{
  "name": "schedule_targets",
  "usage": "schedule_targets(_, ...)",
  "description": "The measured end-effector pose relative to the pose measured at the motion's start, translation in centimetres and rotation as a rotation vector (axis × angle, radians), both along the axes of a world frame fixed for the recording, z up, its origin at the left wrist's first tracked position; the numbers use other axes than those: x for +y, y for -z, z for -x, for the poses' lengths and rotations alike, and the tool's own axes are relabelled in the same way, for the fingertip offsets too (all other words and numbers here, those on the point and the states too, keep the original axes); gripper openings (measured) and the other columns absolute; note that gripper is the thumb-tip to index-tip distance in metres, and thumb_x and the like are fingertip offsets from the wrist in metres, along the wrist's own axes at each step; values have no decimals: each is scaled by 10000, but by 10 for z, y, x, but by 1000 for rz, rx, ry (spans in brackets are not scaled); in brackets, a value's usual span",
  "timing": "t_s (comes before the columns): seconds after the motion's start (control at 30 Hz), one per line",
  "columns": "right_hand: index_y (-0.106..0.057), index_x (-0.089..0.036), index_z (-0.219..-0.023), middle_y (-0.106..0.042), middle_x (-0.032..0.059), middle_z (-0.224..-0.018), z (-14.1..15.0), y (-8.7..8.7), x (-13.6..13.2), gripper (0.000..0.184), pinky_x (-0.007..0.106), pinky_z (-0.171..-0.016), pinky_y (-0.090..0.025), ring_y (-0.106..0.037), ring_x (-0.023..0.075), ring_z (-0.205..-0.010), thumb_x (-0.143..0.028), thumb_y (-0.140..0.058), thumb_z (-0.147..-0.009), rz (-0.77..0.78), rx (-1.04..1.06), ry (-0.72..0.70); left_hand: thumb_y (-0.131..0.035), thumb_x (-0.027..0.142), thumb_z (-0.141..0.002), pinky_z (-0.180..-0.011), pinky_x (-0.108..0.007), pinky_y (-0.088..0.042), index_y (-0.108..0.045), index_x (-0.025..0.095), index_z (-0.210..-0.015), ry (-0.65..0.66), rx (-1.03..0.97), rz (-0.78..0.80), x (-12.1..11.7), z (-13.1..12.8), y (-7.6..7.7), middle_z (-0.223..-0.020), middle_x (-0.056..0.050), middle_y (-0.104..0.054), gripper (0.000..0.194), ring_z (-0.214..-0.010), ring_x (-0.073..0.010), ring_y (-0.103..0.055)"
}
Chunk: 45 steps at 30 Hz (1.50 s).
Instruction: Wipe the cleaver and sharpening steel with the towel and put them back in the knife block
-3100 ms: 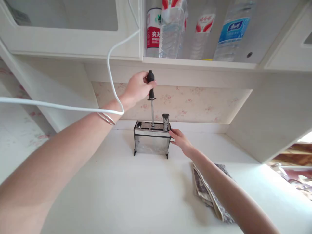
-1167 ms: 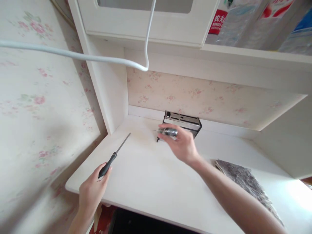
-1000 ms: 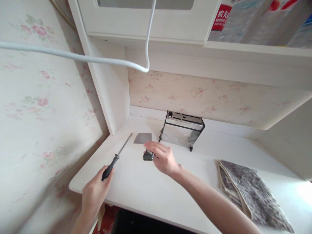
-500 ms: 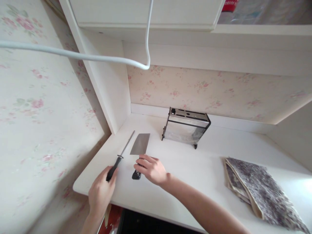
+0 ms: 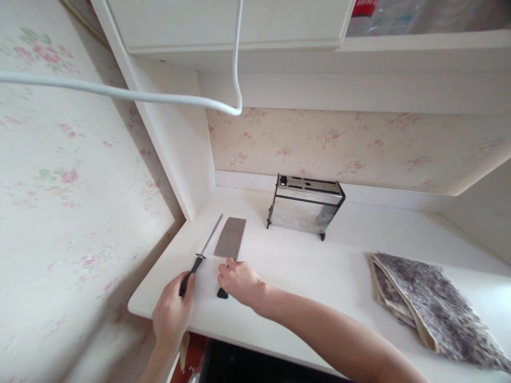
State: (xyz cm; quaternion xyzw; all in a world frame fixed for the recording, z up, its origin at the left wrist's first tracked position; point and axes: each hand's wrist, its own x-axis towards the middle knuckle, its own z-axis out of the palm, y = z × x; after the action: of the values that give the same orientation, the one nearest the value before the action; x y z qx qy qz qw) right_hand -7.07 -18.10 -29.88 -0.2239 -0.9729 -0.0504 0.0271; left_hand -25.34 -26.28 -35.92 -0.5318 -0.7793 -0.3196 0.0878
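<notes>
A sharpening steel (image 5: 207, 244) with a black handle lies on the white counter (image 5: 303, 271) near its left front corner. My left hand (image 5: 172, 315) rests on that handle, fingers curled round it. Right beside it lies a cleaver (image 5: 230, 238), its flat blade pointing toward the back. My right hand (image 5: 238, 280) is closed over the cleaver's dark handle. Behind them stands a metal knife block (image 5: 305, 204) with nothing in its slots.
A folded patterned cloth (image 5: 429, 308) lies at the right of the counter. A white cable (image 5: 159, 97) hangs across the view under the upper cabinet (image 5: 223, 24). Flowered wallpaper covers the left wall and the back. Bottles show on the shelf at top right.
The steel and then the cleaver came out of the knife block and were laid flat on the counter at the left. Both hands have slid toward the front edge with the handles.
</notes>
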Motion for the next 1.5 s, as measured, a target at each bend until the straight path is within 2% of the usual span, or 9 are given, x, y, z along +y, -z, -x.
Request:
schedule_targets(0.2, -602, -188, -1058, -655, 58, -973, -17, -7, 10, 282, 269, -610, -508, -592, 200, -906, -72, -519, -815, 91, 125, 24, -438, 439, -917, -802, -298, -468, -623, 206, -1070, -23, 10, 33, 0, 1, 0, -1036, -51, -704, 335, -933, -220, -655)
schedule_targets(0.3, -569, -246, -1165, -653, 33, -1079, -52, -27, 32, 341, 280, -784, -507, -592, 167, -965, -120, -460, -867, 93, 338, 189, -441, 427, -917, -788, -299, -470, -621, 202, -1075, -13, 32, 26, -1, 3, 2, -1049, -59, -702, 329, -926, -220, -656)
schedule_targets(0.43, -605, -227, -1151, -567, 87, -1242, -128, -56, 69, 282, 370, -1005, -408, -508, 220, -1155, -253, -474, -903, -226, 756, 569, -478, 419, -904, -795, -296, -469, -622, 188, -1078, 8, 78, -20, -1, 5, 5, -1046, -65, -701, 323, -920, -217, -655)
schedule_targets(0.53, -544, -241, -1264, -396, 115, -1394, -187, -65, 89, 454, 460, -1045, -359, -400, 283, -1277, -378, -586, -833, -459, 1007, 834, -496, 418, -897, -777, -295, -472, -624, 194, -1082, 10, 90, -21, 0, 4, 6, -1050, -62, -699, 318, -898, -215, -658)
schedule_targets(0.63, -329, -265, -1433, -293, 143, -1467, -226, -59, 102, 802, 475, -970, -427, -444, 313, -1252, -481, -664, -738, -291, 1102, 1004, -498, 418, -895, -746, -294, -475, -622, 203, -1085, 4, 89, -11, 0, 4, 6, -1043, -57, -702, 313, -870, -213, -663)
schedule_targets(0.7, -211, -294, -1475, -417, 137, -1400, -237, -51, 109, 905, 435, -872, -494, -574, 286, -1110, -510, -664, -722, -43, 1118, 1053, -499, 418, -894, -736, -294, -475, -621, 200, -1084, 8, 98, -16, 0, 5, 7, -1031, -59, -705, 314, -862, -214, -664)
schedule_targets(0.77, -210, -324, -1469, -564, 95, -1261, -239, -43, 116, 864, 404, -818, -515, -647, 251, -974, -515, -638, -743, 95, 1131, 1086, -500, 420, -892, -735, -293, -476, -620, 193, -1084, 21, 117, -29, 1, 6, 8, -1019, -64, -707, 321, -856, -213, -665)
schedule_targets(0.87, -317, -336, -1416, -648, 57, -1119, -229, -38, 126, 727, 405, -805, -511, -671, 240, -896, -510, -600, -769, 46, 1148, 1120, -493, 425, -893, -749, -299, -475, -624, 182, -1077, 33, 140, -45, 1, 8, 9, -1006, -72, -708, 331, -857, -214, -665)
schedule_targets(1.5, -330, -229, -1403, -601, 124, -1143, -90, -36, 255, 597, 437, -864, -453, -587, 255, -952, -363, -514, -850, 44, 1122, 826, -444, 443, -896, -778, -327, -500, -606, 201, -1066, 29, 100, -6, 6, 11, 11, -1022, -76, -706, 338, -891, -227, -669)
